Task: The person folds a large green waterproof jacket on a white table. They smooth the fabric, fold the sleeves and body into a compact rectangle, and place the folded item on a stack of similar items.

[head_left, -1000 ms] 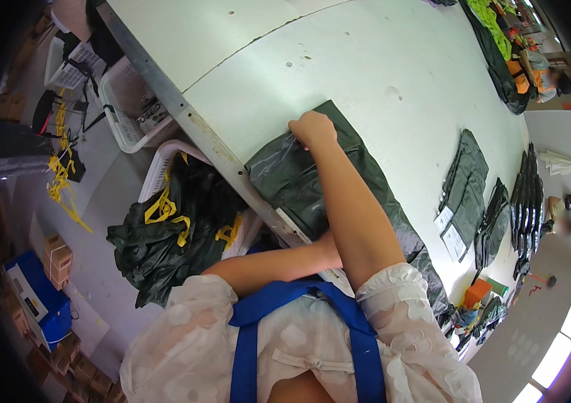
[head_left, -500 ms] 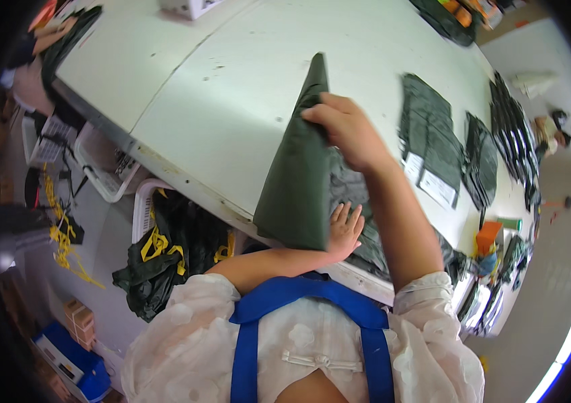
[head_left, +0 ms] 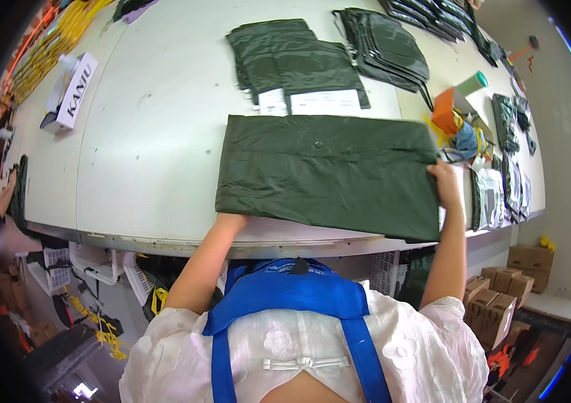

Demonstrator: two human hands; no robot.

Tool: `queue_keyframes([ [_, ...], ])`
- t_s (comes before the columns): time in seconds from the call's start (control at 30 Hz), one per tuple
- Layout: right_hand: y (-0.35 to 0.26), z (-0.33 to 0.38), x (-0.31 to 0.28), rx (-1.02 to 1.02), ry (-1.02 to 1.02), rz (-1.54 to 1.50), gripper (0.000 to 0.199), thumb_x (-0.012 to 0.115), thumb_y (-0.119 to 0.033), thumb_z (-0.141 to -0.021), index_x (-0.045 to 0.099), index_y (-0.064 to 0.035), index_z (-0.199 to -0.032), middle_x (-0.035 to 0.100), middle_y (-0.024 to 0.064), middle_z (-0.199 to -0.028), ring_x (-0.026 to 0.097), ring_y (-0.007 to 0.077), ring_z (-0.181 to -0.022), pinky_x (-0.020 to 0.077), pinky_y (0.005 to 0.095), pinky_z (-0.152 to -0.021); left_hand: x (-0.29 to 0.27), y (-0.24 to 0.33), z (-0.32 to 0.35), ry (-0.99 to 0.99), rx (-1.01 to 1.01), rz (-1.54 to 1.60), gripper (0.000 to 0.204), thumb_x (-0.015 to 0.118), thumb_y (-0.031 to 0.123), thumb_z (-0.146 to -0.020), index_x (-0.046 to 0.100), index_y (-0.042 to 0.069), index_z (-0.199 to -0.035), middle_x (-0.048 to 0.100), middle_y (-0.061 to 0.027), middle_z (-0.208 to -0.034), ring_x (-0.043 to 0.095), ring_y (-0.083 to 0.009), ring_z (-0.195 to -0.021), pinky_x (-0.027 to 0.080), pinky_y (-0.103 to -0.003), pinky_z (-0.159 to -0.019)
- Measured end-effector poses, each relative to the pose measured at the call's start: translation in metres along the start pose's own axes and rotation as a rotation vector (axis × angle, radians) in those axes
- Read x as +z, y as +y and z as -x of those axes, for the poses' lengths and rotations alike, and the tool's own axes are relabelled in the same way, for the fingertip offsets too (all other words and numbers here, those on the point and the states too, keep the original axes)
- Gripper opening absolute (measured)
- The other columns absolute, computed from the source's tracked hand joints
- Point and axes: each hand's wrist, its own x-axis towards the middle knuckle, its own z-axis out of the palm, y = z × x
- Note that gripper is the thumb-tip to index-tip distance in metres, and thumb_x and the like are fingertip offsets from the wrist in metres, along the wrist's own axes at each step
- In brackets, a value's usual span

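Observation:
A dark green folded garment (head_left: 325,171) lies flat and spread wide on the white table (head_left: 157,121), near its front edge. My left hand (head_left: 229,220) grips the garment's lower left corner at the table edge. My right hand (head_left: 444,183) holds its right edge, fingers curled over the fabric. Both forearms reach up from below.
Behind the garment lie stacks of folded dark green pieces (head_left: 292,57) with white paper labels, and more dark stacks (head_left: 386,47) further right. A white box (head_left: 70,94) sits at the left. An orange object (head_left: 446,114) and small clutter lie at the right. Cardboard boxes (head_left: 500,295) stand on the floor.
The garment, held up folded and bunched half a second ago, now lies spread flat across the table. My hands have moved apart to its left corner and right edge.

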Motion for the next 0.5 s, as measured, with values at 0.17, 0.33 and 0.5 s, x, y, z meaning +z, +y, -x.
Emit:
queue_keyframes([
  [0.17, 0.152, -0.023, 0.001, 0.224, 0.014, -0.329, 0.027, 0.050, -0.015, -0.084, 0.064, -0.0008, -0.102, 0.063, 0.0061, -0.093, 0.058, 0.0144, -0.082, 0.0441, 0.0257, -0.076, 0.031, 0.035, 0.000, -0.062, -0.155, -0.192, 0.065, 0.047, 0.042, -0.094, 0.030, 0.005, -0.145, 0.031, -0.0157, -0.149, 0.030, -0.0290, -0.137, 0.025, -0.038, -0.112],
  [0.33, 0.100, -0.007, -0.014, 0.157, 0.021, -0.782, 0.033, 0.045, -0.015, -0.086, 0.058, -0.0001, -0.113, 0.063, 0.0098, -0.100, 0.060, 0.0167, -0.090, 0.0485, 0.0282, -0.081, 0.024, 0.072, -0.012, -0.041, -0.232, -0.284, 0.071, 0.045, 0.048, -0.092, 0.026, 0.006, -0.146, 0.027, -0.0131, -0.152, 0.027, -0.0283, -0.139, 0.024, -0.037, -0.113],
  [0.5, 0.177, -0.028, 0.003, 0.301, -0.051, -0.773, 0.032, 0.044, -0.012, -0.090, 0.055, -0.0022, -0.118, 0.061, 0.0081, -0.106, 0.059, 0.0155, -0.094, 0.0482, 0.0291, -0.084, 0.046, 0.035, -0.004, -0.071, -0.136, -0.375, 0.071, 0.046, 0.048, -0.092, 0.027, 0.007, -0.147, 0.025, -0.0139, -0.153, 0.024, -0.0292, -0.140, 0.020, -0.038, -0.115],
])
